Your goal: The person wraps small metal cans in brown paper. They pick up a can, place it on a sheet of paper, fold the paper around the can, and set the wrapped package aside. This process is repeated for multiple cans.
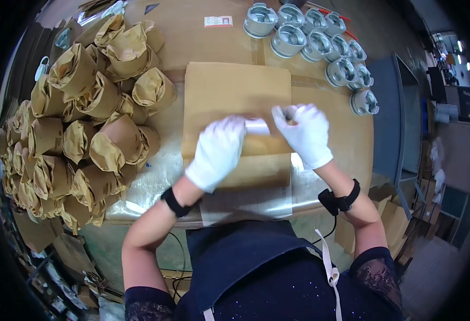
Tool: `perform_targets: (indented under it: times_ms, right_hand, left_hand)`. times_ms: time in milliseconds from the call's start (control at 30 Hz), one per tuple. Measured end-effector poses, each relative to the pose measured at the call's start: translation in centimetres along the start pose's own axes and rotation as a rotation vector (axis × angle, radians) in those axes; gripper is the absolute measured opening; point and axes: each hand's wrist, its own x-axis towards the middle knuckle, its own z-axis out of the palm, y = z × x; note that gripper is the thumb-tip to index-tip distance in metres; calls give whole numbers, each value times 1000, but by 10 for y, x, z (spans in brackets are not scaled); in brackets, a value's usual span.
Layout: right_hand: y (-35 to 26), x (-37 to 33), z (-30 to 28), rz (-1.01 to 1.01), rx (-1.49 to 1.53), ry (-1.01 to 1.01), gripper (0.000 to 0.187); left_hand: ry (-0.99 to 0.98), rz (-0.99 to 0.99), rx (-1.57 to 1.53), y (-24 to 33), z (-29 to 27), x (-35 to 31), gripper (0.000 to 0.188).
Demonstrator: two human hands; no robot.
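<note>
My left hand [219, 150], in a white glove, is closed on a short shiny metal cylinder that looks like a piston pin [257, 127], blurred by motion. Its free end points toward my right hand [305, 134], also gloved in white. The right thumb and fingers are curled toward each other a little apart from the pin; whatever lies between them is too smeared to name. Below both hands lies a stack of brown wrapping paper sheets [229, 91], its near part at a different level from the upper sheet.
Paper-wrapped bundles [104, 96] are heaped along the table's left side. Several bare metal pistons [288, 40] stand at the far right. A small printed label [218, 21] lies at the back. A blue-grey metal cabinet [393, 117] is beyond the right edge.
</note>
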Motion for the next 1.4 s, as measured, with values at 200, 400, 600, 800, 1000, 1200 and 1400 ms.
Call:
perform_targets:
  times_ms: [200, 400, 600, 800, 1000, 1200, 1400]
  right_hand:
    - [-27, 47, 22, -595, -99, 163, 61]
    - [4, 55, 14, -391, 302, -632, 81]
    - [25, 75, 26, -524, 140, 59, 90]
    - [16, 74, 87, -423, 408, 437, 94]
    - [25, 60, 92, -356, 453, 430, 104]
    - [16, 56, 93, -404, 494, 420, 107]
    - [84, 72, 76, -355, 636, -10, 85]
  left_hand:
    - [-99, -2, 264, -54, -1, 91, 34]
    - [-232, 307, 209, -35, 5, 75, 60]
    - [-507, 35, 73, -92, 19, 134, 56]
    - [-115, 71, 236, -98, 55, 61, 65]
    - [53, 257, 456, -92, 43, 89, 57]
    - [306, -1040, -1091, -110, 91, 33, 51]
    - [109, -992, -760, -42, 79, 103, 41]
